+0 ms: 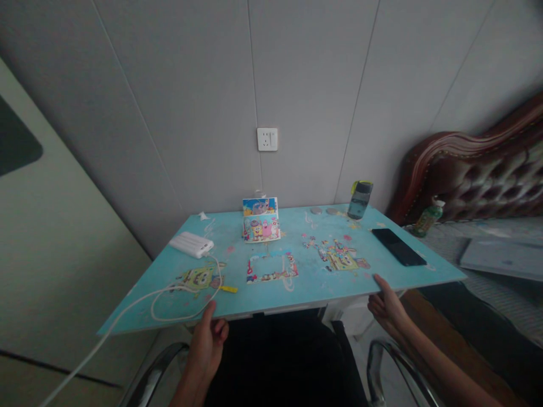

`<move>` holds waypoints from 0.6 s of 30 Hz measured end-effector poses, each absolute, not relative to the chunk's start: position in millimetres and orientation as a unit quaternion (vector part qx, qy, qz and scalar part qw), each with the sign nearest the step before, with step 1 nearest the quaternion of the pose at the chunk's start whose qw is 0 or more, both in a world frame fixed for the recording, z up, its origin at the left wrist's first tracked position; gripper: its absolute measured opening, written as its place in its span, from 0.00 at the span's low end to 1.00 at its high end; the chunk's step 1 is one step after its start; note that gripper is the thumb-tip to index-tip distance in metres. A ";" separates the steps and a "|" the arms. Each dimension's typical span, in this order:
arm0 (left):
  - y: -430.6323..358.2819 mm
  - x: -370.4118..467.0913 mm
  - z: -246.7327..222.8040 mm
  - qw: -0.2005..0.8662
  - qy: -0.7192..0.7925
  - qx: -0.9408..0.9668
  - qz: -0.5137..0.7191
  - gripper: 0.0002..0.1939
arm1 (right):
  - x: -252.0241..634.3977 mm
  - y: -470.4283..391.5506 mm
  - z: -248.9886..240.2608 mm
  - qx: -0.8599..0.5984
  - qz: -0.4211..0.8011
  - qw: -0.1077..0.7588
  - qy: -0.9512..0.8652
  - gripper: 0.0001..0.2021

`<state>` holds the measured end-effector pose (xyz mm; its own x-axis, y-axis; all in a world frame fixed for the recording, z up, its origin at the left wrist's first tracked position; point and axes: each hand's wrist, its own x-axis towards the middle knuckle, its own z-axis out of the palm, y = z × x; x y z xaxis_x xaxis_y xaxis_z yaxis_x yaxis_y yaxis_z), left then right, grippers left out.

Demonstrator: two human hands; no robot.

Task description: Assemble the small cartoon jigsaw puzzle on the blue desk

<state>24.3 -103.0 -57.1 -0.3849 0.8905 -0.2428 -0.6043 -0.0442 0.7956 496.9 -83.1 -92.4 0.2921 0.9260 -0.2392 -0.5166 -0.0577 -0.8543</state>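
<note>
A light-blue table point(237, 302) with cartoon prints stands before me. My left hand point(207, 339) is at its front edge, the thumb over the top and the fingers curled below. Farther right, my right hand point(387, 305) takes the same edge between thumb and bent fingers. A white cable point(159, 292) loops over the tabletop near my left thumb, beside a small yellow tag point(229, 289). It runs to a white power bank point(192, 244). Behind my right hand lies a black smartphone point(399, 247). A cartoon picture frame sheet point(271, 277) lies mid-table.
Cartoon cards point(261, 226) stand at the back centre. A water bottle point(360, 199) stands at the back right, near two flat round discs point(331, 211). A wall socket point(267, 139) is above. Right of the table are a green bottle point(429, 219) and a leather headboard point(479, 175).
</note>
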 end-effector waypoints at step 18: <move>-100.9 17.7 -65.1 0.567 0.460 0.188 0.657 0.22 | 495.5 -113.2 -74.3 -0.604 0.545 0.468 -0.344 0.28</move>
<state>17.7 -100.9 -65.1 -0.2850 0.9183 -0.2747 -0.5720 0.0670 0.8175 495.5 -113.2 -74.3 0.1682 0.9263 -0.3372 -0.0945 -0.3253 -0.9409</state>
